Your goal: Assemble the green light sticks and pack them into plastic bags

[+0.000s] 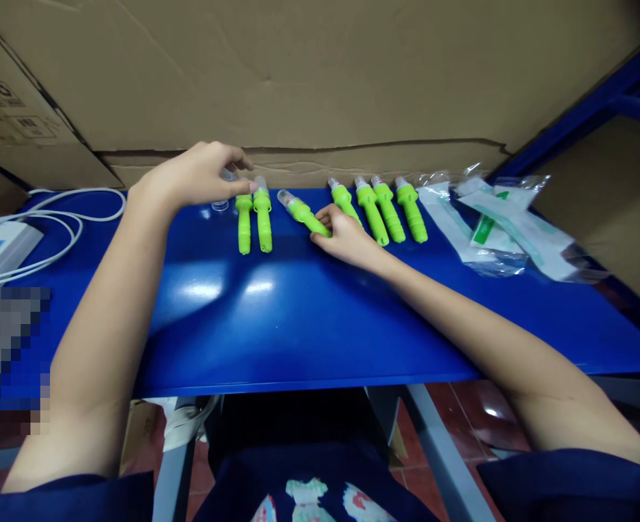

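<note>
Lime-green plastic forms the body of the tube (312,222) in your right hand (342,235); it lies aslant near the middle of the blue desk (276,326), its clear cap (285,196) pointing away from you and to the left. Your right grip is closed on the lower end. Because that hold sits well back from the cap, a knock at the far end could twist the tube or work it loose from your fingers.

Just to its left, two green tubes (264,228) lie side by side; swing the held one too far and you could nudge them askew. Your left hand (203,174) is over their caps, its thumb and fingers apart in a loose curve. Whether your thumb touches a cap, you cannot tell from this angle; if it does, a careless lift could drag that tube along. A clear piece (220,205) shows partly beneath your palm, and since your hand hides much of it, you could tip it unseen.

To the right lie four green tubes (389,214), the first partly behind your knuckles, which could shove it into its neighbours. Glossy packets (496,225) beside the last could slide if your forearm brushes them. Farther left, a white cable (75,220) lies loosely coiled, and a catching sleeve or elbow could pull it.
</note>
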